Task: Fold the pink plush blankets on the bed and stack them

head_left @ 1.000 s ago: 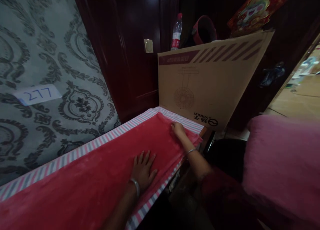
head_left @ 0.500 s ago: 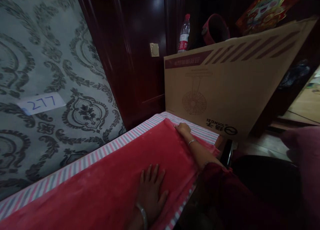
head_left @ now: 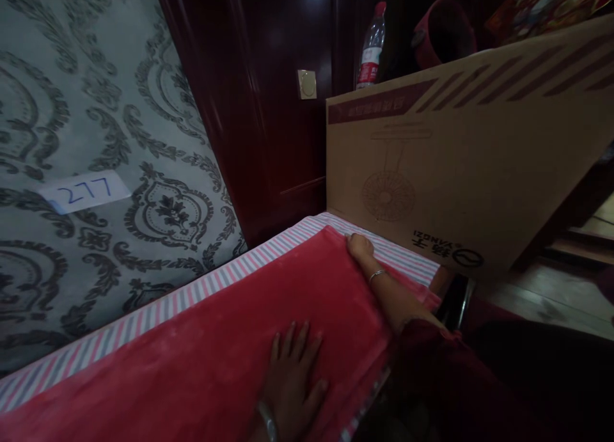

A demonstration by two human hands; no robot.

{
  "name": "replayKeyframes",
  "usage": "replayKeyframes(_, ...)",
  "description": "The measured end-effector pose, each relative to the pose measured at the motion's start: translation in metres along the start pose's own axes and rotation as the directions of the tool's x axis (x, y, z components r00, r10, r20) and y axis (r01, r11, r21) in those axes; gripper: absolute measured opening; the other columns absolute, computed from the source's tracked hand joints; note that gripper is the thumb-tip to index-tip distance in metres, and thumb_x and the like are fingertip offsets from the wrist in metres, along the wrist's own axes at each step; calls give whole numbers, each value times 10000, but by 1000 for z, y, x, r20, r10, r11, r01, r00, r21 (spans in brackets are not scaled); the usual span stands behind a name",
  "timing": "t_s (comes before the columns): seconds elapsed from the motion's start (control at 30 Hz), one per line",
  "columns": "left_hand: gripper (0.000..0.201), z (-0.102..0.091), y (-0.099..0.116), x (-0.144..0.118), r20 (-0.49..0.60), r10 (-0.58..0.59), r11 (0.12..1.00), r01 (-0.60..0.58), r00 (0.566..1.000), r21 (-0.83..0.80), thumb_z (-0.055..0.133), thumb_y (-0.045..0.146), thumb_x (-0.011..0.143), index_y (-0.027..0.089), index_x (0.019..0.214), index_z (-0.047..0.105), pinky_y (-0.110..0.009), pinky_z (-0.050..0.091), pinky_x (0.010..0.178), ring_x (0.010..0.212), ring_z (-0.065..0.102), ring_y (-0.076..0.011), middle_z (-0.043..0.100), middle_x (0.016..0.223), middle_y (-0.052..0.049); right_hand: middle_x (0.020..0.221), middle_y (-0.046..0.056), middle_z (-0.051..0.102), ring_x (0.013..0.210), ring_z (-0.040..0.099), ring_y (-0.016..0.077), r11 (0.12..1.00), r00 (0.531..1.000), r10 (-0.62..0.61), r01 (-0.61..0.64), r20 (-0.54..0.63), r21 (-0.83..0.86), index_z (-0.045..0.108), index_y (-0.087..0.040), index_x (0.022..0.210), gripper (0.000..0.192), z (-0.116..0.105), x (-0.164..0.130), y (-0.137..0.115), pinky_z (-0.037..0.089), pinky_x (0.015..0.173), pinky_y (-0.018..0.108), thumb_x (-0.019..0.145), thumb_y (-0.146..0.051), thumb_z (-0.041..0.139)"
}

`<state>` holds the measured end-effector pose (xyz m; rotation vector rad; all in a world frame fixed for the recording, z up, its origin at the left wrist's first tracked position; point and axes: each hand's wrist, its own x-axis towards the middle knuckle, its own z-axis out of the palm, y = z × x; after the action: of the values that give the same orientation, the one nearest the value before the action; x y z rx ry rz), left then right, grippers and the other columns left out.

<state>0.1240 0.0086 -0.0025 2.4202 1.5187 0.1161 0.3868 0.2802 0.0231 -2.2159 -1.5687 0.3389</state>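
Observation:
A folded red blanket (head_left: 215,339) lies lengthwise over a striped cloth (head_left: 158,311) in pink, grey and white. My left hand (head_left: 292,381) rests flat on the blanket, palm down with fingers spread, and wears a bracelet. Farther off, at the blanket's far edge, my right hand (head_left: 362,249) is closed, its fingers curled over the fabric. The fingertips there are partly hidden. Loose layers of the red fabric show along the right side, under my right forearm.
A large cardboard box (head_left: 378,154) stands at the far end, with a plastic bottle (head_left: 371,48) and a round dark red object (head_left: 425,42) behind its top edge. Patterned wallpaper with a paper label (head_left: 86,192) is on the left, beside dark wood panelling (head_left: 268,96).
The view has shifted slightly, so the box and bottle appear farther right. My left hand stays flat on the blanket and my right hand stays at its far edge.

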Motion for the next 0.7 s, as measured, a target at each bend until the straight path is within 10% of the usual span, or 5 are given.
replayKeyframes(0.17, 570, -36, -24, 8, -55, 37, 994, -43, 998, -102, 496, 449, 944, 319, 1497, 448, -549, 300, 1192, 1471, 341, -289, 384, 1588, -66, 1220, 229, 677, 1161, 641, 290, 1000, 1000, -13, 13, 26, 2, 691, -98, 1209, 569, 3, 13, -19, 483, 897, 322, 977, -555, 445)
replayKeyframes(0.33, 563, -85, -85, 47, -204, -225, 958, 255, 953, 133, 451, 413, 954, 204, 1476, 482, -592, 260, 1176, 1471, 329, -323, 398, 1573, -149, 1233, 213, 676, 1188, 624, 270, 997, 997, -81, 81, 14, 14, 683, -122, 1204, 476, 15, 24, -26, 458, 912, 291, 958, -502, 537)
replayKeyframes(0.47, 611, -77, -125, 62, -200, -393, 860, 436, 897, 265, 421, 450, 956, 245, 1531, 394, -662, 247, 1129, 1494, 247, -381, 310, 1618, -136, 1246, 195, 674, 1203, 614, 248, 994, 994, -112, 112, 0, 18, 667, -152, 1221, 407, 22, 31, -20, 440, 929, 284, 973, -447, 537)
replayKeyframes(0.7, 611, -56, -138, 59, -250, -363, 876, 420, 898, 237, 426, 468, 947, 271, 1525, 408, -653, 239, 1132, 1489, 258, -384, 329, 1615, -114, 1212, 215, 683, 1177, 629, 278, 998, 997, -68, 68, 35, -8, 696, -125, 1195, 550, 22, 51, -25, 463, 922, 319, 988, -560, 431)
